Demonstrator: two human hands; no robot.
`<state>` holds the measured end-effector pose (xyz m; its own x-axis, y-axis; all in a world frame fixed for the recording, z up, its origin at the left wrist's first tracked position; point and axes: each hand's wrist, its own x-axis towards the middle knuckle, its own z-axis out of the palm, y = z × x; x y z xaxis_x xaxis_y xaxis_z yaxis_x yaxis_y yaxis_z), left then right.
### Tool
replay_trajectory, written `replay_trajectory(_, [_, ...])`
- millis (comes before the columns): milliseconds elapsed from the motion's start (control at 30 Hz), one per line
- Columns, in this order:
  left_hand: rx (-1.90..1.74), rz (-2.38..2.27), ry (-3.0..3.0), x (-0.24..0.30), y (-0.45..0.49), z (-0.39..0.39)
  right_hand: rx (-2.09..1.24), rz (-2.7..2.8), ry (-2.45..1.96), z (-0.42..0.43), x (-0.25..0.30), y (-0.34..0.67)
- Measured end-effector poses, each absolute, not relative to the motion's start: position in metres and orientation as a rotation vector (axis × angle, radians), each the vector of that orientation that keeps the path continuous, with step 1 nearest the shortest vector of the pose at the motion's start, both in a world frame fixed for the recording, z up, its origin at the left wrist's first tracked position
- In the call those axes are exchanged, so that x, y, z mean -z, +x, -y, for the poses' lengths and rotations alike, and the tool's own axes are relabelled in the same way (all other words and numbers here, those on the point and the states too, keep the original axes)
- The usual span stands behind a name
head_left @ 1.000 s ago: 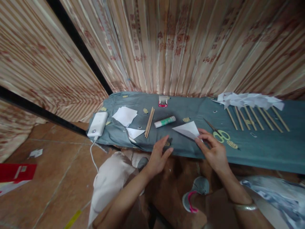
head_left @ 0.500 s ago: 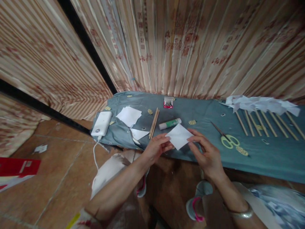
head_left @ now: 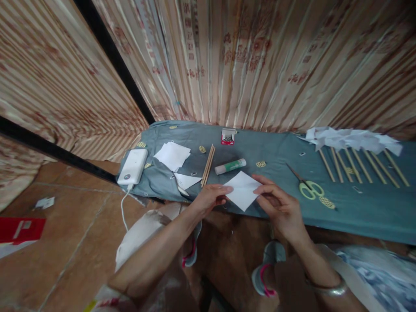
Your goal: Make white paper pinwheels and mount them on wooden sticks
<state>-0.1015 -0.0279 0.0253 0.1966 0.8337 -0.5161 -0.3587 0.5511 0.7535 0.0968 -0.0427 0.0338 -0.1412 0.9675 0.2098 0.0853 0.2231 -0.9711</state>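
A square of white paper (head_left: 242, 191), turned like a diamond with a faint crease across it, is held between both hands above the front edge of the cloth-covered surface. My left hand (head_left: 211, 198) pinches its left corner, thumb on top. At the right corner, my right hand (head_left: 282, 207) grips it between thumb and fingers. Just behind the paper lies a green and white glue stick (head_left: 230, 166). Several thin wooden sticks (head_left: 208, 165) rest to the left of it. Scissors (head_left: 308, 186) with light green handles lie to the right of my right hand.
A stack of white paper squares (head_left: 173, 155) and a folded paper piece (head_left: 187, 180) lie left. Beyond them is a white power bank (head_left: 132, 167) with a cable. A small red box (head_left: 228, 137) stands at the back. Paper pinwheel-like pieces (head_left: 354, 140) on sticks lie far right.
The paper is tilted flatter and shows more of its face, with both hands still on its corners. The whole view has shifted slightly.
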Motion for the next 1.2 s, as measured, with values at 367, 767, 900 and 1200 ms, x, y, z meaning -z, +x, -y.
replay_trajectory(367, [-1.084, -1.235, 0.734, -0.033, -0.090, 0.020, -0.102, 1.821, -2.008, 0.000, -0.016, 0.219])
replay_trajectory(767, [-1.210, -1.302, 0.936, -0.055, -0.080, 0.010, -0.021, 1.967, -2.159, -0.002, -0.006, 0.233])
replay_trajectory(900, [-1.273, -1.296, 1.002, -0.061, -0.079, 0.005, -0.125, 1.866, -2.154, -0.003, -0.008, 0.229])
replay_trajectory(1200, [-1.442, -1.308, 0.931, -0.069, -0.085, -0.015, -1.450, 1.056, -1.336, 0.028, -0.030, 0.163])
